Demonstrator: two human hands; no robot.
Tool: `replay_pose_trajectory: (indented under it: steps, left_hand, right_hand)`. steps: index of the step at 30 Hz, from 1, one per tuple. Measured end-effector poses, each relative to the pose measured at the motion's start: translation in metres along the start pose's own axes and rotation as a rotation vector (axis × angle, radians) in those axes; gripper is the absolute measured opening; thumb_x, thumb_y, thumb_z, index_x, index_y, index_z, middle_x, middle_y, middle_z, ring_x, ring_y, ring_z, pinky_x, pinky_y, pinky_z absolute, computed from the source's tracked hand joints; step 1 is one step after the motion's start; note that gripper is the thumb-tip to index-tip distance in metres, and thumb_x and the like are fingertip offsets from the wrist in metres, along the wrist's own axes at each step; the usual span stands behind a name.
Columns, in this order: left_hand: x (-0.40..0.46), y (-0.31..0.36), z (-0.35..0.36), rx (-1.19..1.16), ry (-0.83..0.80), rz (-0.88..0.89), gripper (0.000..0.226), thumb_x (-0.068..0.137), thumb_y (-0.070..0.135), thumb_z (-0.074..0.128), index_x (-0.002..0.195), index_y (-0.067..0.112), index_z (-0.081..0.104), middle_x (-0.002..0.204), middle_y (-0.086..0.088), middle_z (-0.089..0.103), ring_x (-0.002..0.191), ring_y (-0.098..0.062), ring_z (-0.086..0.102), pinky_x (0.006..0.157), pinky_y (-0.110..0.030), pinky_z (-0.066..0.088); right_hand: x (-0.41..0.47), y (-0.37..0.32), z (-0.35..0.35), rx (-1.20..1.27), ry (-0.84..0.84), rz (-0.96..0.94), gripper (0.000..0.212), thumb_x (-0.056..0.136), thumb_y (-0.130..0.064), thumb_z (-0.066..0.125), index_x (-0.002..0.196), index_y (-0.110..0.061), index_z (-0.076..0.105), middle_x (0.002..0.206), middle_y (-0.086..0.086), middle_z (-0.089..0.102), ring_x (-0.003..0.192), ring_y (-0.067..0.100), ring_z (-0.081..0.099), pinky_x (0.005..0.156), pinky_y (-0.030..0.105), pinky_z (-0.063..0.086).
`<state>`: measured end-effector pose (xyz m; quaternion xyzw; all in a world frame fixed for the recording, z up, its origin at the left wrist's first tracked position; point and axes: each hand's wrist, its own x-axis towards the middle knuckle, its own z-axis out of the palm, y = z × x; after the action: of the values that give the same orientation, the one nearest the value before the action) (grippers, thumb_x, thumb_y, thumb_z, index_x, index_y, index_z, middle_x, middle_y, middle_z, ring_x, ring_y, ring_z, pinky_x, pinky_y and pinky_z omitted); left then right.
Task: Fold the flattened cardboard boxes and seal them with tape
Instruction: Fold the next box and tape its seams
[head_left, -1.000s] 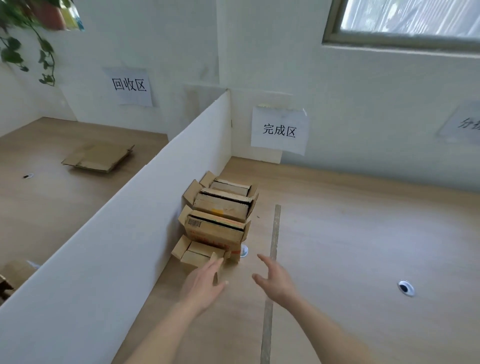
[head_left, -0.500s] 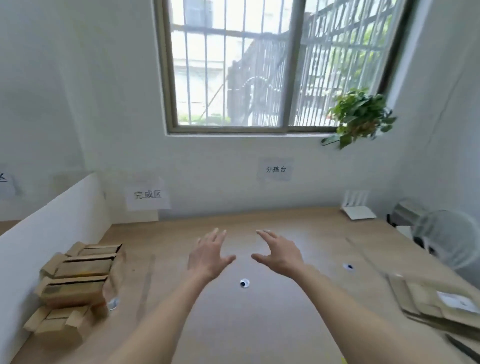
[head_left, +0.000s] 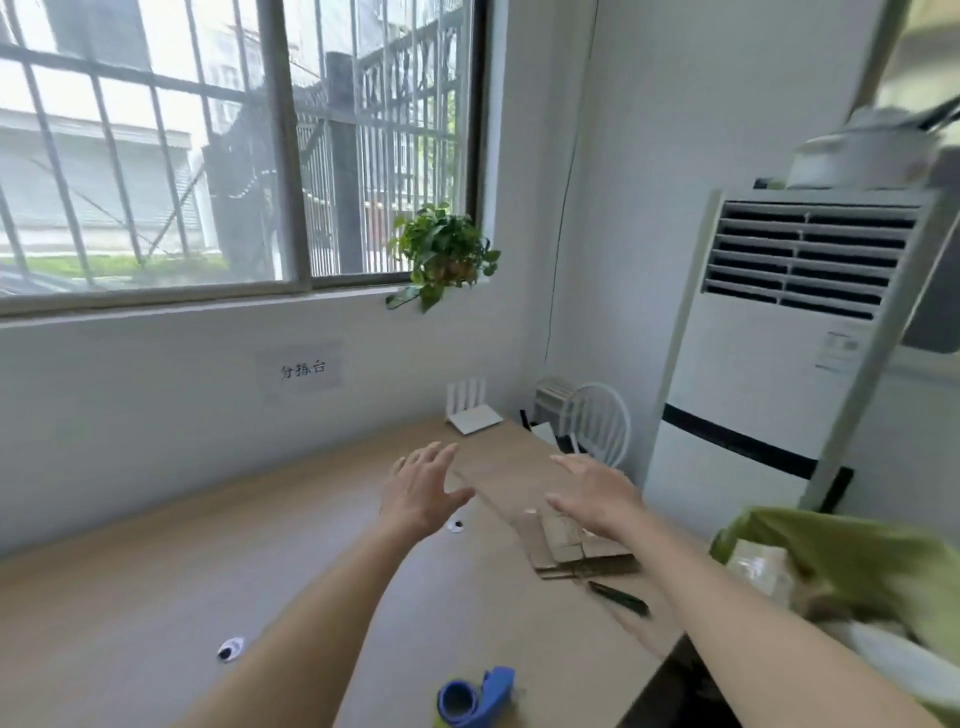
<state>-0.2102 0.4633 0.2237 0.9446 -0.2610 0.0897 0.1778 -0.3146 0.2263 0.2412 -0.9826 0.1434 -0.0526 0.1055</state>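
Observation:
A stack of flattened cardboard boxes (head_left: 576, 551) lies near the right edge of the wooden table (head_left: 156, 597). My right hand (head_left: 597, 493) hovers just above and behind the stack, fingers spread, holding nothing. My left hand (head_left: 423, 488) is raised over the table to the left of the stack, also open and empty. A blue tape dispenser (head_left: 475, 699) sits on the table close to me, below both arms. A dark pen-like tool (head_left: 618, 597) lies just in front of the stack.
A white router (head_left: 472, 413) stands at the table's far corner. Beyond the right edge are a white fan (head_left: 597, 423), a tall air conditioner (head_left: 769, 364) and a green bag (head_left: 841, 566). A potted plant (head_left: 441, 254) sits on the window sill.
My view has swung right, away from the folded boxes by the white divider, to the table's right end. Both empty hands have moved toward the flattened cardboard stack.

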Motion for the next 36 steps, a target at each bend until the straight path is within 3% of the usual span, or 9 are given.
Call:
replay_pose_trajectory:
  steps: [7, 16, 29, 36]
  left_hand:
    - [0.103, 0.079, 0.06, -0.029, -0.062, 0.108, 0.079, 0.091, 0.063, 0.053, 0.155, 0.027, 0.025, 0.162, 0.001, 0.026, 0.147, -0.019, 0.027, 0.119, -0.037, 0.022]
    - [0.24, 0.148, 0.124, -0.066, -0.105, 0.2, 0.078, 0.092, 0.062, 0.053, 0.155, 0.024, 0.027, 0.159, 0.001, 0.033, 0.144, -0.021, 0.033, 0.116, -0.039, 0.028]
    - [0.358, 0.151, 0.254, -0.028, -0.27, 0.065, 0.079, 0.091, 0.063, 0.053, 0.156, 0.026, 0.024, 0.16, -0.001, 0.031, 0.144, -0.023, 0.032, 0.115, -0.04, 0.03]
    - [0.423, 0.15, 0.344, -0.032, -0.382, -0.076, 0.079, 0.093, 0.063, 0.051, 0.157, 0.027, 0.021, 0.16, 0.0, 0.029, 0.141, -0.024, 0.037, 0.106, -0.042, 0.04]
  right_hand:
    - [0.051, 0.108, -0.025, -0.034, 0.009, 0.115, 0.07, 0.094, -0.057, 0.057, 0.155, -0.033, 0.034, 0.162, -0.01, 0.034, 0.143, 0.018, 0.041, 0.113, 0.041, 0.038]
    - [0.171, 0.187, -0.053, -0.006, 0.022, 0.158, 0.07, 0.094, -0.057, 0.057, 0.156, -0.033, 0.033, 0.162, -0.008, 0.034, 0.144, 0.021, 0.039, 0.11, 0.042, 0.039]
    - [0.32, 0.281, 0.049, 0.074, -0.198, 0.146, 0.075, 0.092, -0.057, 0.059, 0.157, -0.031, 0.031, 0.162, -0.005, 0.033, 0.142, 0.023, 0.043, 0.109, 0.043, 0.041]
    - [0.417, 0.343, 0.116, 0.117, -0.323, 0.124, 0.079, 0.091, -0.059, 0.059, 0.158, -0.031, 0.028, 0.163, -0.004, 0.03, 0.143, 0.023, 0.041, 0.111, 0.045, 0.041]
